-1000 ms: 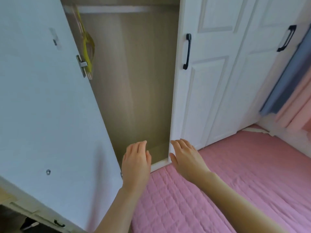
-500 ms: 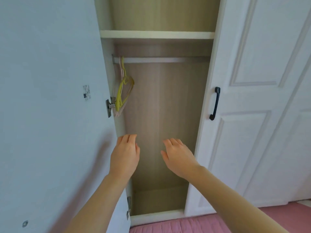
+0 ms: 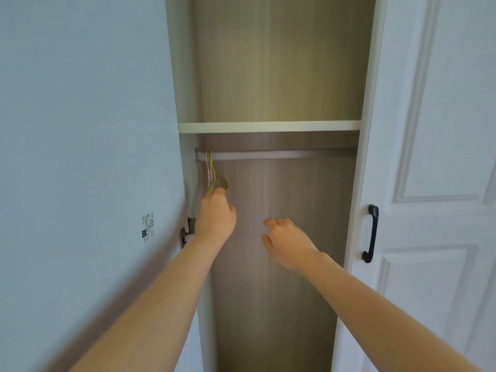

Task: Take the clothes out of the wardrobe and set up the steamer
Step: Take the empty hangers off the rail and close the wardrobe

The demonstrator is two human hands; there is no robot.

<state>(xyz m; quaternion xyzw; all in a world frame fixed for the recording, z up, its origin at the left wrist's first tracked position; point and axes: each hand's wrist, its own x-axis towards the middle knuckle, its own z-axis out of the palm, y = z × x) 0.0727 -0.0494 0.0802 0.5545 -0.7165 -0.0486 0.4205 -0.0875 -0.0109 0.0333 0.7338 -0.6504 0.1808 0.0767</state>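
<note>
While both bare arms reach into the open white wardrobe (image 3: 279,76), the left hand (image 3: 214,217) closes its grip on the yellow-green plastic hanger (image 3: 214,181), fingers curled round its lower part. That hanger hangs by its hook from the left end of the pale horizontal clothes rail (image 3: 281,154), its long axis running downward, beside a pink hanger (image 3: 207,167). The right hand (image 3: 287,244) hovers apart to the right, grip loosely curled, holding nothing. A white shelf (image 3: 268,126) sits above the rail. A black handle (image 3: 371,233) marks the closed white door (image 3: 442,130).
</note>
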